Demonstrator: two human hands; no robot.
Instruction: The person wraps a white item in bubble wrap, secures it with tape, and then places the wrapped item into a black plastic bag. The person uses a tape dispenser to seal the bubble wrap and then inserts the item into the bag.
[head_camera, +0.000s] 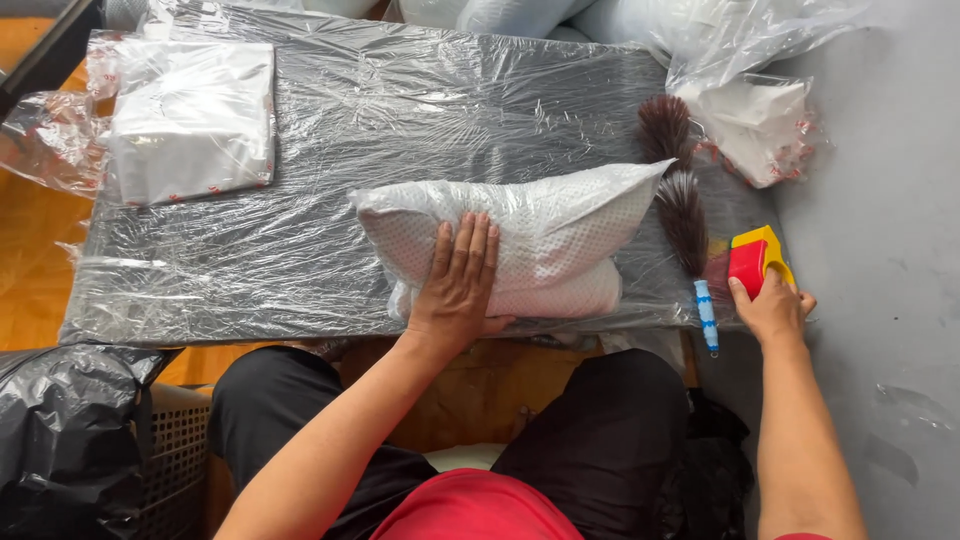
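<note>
My left hand (458, 280) lies flat, fingers together, on a folded white dotted cloth in a clear plastic bag (530, 225), pressing it onto the plastic-wrapped board (300, 180). My right hand (772, 308) grips a red and yellow tape dispenser (755, 258) at the board's right end, just past the bag's open mouth. A brown feather duster with a blue and white handle (688, 225) lies between the bag and the dispenser.
Another bagged white cloth (190, 115) lies at the board's far left. Loose clear bags with white cloth (760, 110) sit at the far right. A black bag over a basket (70, 430) is near my left knee. Grey floor (890, 250) on the right.
</note>
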